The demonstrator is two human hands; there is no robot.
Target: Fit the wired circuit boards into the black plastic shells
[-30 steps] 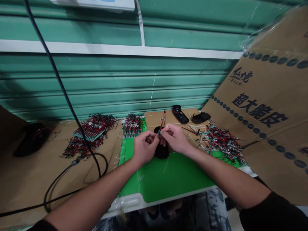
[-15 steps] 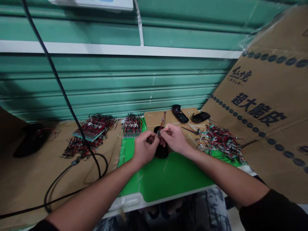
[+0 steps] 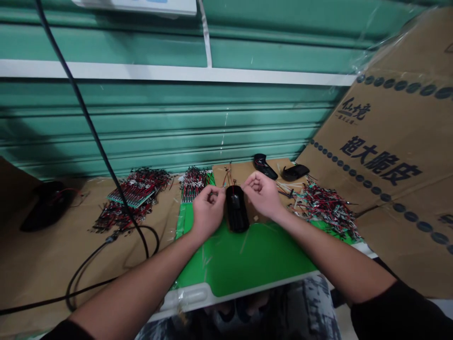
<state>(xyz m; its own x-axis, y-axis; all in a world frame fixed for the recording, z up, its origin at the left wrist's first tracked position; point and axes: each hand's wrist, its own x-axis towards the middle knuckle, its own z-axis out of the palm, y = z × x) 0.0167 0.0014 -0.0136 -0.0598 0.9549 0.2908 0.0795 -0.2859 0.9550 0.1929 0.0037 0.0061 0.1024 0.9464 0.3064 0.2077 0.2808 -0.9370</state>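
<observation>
A glossy black elongated plastic casing (image 3: 238,212) lies on the green board (image 3: 255,259) between my hands. Thin red and dark wires (image 3: 231,177) stick up past its far end. My left hand (image 3: 208,208) is closed in a pinch left of the casing's far end, with a thin red wire running to its fingertips. On the other side, my right hand (image 3: 262,194) is also pinched, its fingertips close to the casing's edge. Whatever sits between those fingertips is too small to make out.
Bundles of red and black wired parts (image 3: 136,189) lie at left, with another bundle (image 3: 195,184) nearer. A wire pile (image 3: 329,208) lies right. Two black casings (image 3: 265,167) (image 3: 295,172) are behind. A black cable (image 3: 85,113) crosses the left; a cardboard box (image 3: 399,165) stands right.
My hands have moved apart, left hand to the left and right hand slightly up and right. The casing between them now shows in full, and the wires have shifted left.
</observation>
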